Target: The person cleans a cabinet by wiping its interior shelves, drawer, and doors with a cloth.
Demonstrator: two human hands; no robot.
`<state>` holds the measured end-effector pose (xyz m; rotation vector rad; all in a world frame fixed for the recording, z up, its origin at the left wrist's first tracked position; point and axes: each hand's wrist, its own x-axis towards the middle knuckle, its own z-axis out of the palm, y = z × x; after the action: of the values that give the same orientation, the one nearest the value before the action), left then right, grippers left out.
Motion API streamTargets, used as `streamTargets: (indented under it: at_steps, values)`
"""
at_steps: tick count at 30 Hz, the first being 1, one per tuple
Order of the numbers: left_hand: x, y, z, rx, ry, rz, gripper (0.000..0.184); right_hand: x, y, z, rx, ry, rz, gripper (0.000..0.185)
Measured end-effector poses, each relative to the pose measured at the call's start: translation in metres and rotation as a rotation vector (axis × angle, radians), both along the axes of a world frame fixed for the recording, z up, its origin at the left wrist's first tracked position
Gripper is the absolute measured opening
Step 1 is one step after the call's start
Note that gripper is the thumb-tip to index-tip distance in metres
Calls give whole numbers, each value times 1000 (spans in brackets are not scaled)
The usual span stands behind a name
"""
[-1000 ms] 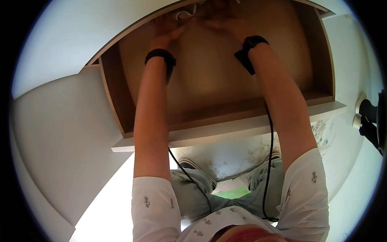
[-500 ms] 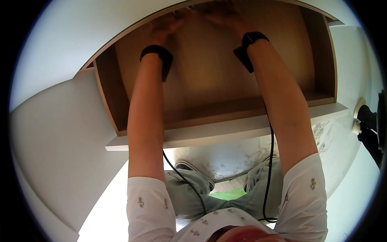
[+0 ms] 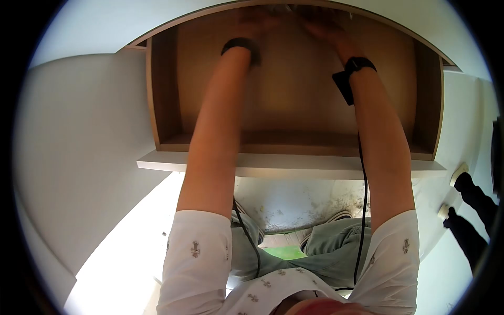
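Note:
Both my arms reach into a pulled-out wooden drawer [image 3: 294, 115] with a pale front. My left hand [image 3: 260, 22] is at the drawer's dim far end, smeared by motion, so its fingers cannot be made out. Beside it, slightly to the right, my right hand [image 3: 321, 27] is also in shadow with its fingers toward the back. Small whitish bits [image 3: 287, 8] show between the hands at the back edge, too dim to name. A black wristband [image 3: 242, 44] circles my left wrist, and another black band with a flat box [image 3: 344, 86] is on my right wrist.
A white cabinet top [image 3: 100, 31] overhangs the drawer's back. Black cables [image 3: 364, 210] run from my arms down to my lap. A grey panel [image 3: 84, 121] stands at left. At right, another person's dark-clad legs and pale shoes [image 3: 459, 174] show.
My view has shifted, and the drawer appears squarer to me. My left arm has swung to the right, and its hand is nearer the right hand. The other person's legs are farther apart.

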<state>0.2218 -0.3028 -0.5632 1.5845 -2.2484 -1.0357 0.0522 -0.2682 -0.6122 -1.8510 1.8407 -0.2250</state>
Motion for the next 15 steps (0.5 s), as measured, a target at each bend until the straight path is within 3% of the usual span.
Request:
streamTargets:
  at_steps: [2, 4, 7, 9, 10, 12, 15]
  values:
    - [2, 0, 4, 39, -52, 26, 72, -16, -35, -70, -96, 149, -25, 73]
    - [8, -21, -29, -107, -233, -15, 81, -13, -49, -89, -178, 299, -52, 75]
    - [3, -37, -75, -255, -430, -75, 90, -11, -28, -63, -227, 405, 0, 81]
    - [1, -40, -98, -645, -522, -71, 84, -15, -23, -56, -103, 405, -13, 80]
    - [1, -45, -104, -646, -523, -71, 84, -15, -22, -55, -103, 404, -13, 80]
    - [2, -48, -101, -464, -539, -28, 111, -14, -19, -60, -46, 364, -46, 78]
    - [0, -46, -96, -393, -560, -95, 107, -20, -18, -65, -51, 415, 51, 76]
